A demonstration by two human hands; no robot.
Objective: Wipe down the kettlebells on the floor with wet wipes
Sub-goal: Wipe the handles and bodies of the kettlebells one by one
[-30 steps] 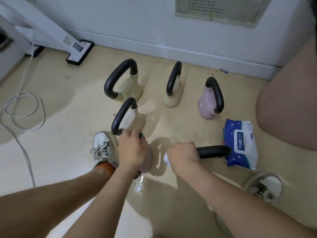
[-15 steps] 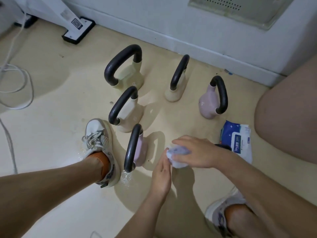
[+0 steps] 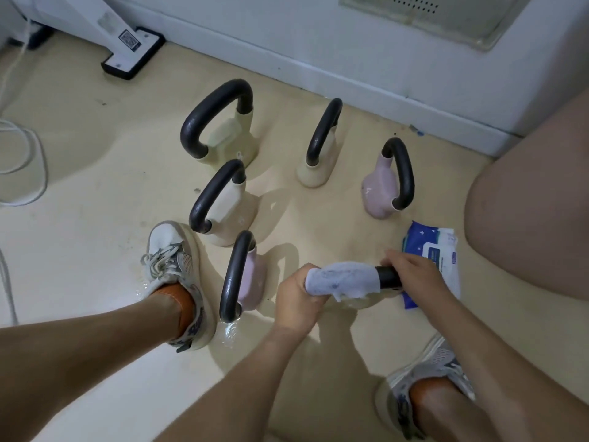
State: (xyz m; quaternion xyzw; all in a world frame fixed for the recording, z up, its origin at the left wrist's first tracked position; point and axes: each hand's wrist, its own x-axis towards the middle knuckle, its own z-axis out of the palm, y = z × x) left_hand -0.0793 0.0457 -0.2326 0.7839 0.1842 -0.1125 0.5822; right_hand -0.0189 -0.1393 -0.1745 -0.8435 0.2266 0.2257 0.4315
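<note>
Several kettlebells with black handles stand on the beige floor. A greyish wet wipe (image 3: 344, 277) is wrapped over the handle (image 3: 387, 278) of the nearest one, whose cream body (image 3: 360, 303) shows just below. My left hand (image 3: 296, 296) grips the wipe around the handle's left part. My right hand (image 3: 414, 272) holds the handle's right end. A pink kettlebell (image 3: 251, 279) stands just left of my left hand. Beyond it are a cream kettlebell (image 3: 229, 215), a large cream one (image 3: 229, 135), a narrow cream one (image 3: 318, 167) and a second pink one (image 3: 379, 193).
A blue pack of wipes (image 3: 430, 250) lies behind my right hand. My left shoe (image 3: 172, 266) touches the near pink kettlebell; my right shoe (image 3: 424, 393) is at the lower right, my knee (image 3: 526, 218) at the right. A white cable (image 3: 19, 161) and a stand base (image 3: 134, 52) lie on the left.
My left hand left the pink kettlebell by my foot and took over the wipe on the nearest handle. My right hand let go of the wipe and moved to the handle's right end.
</note>
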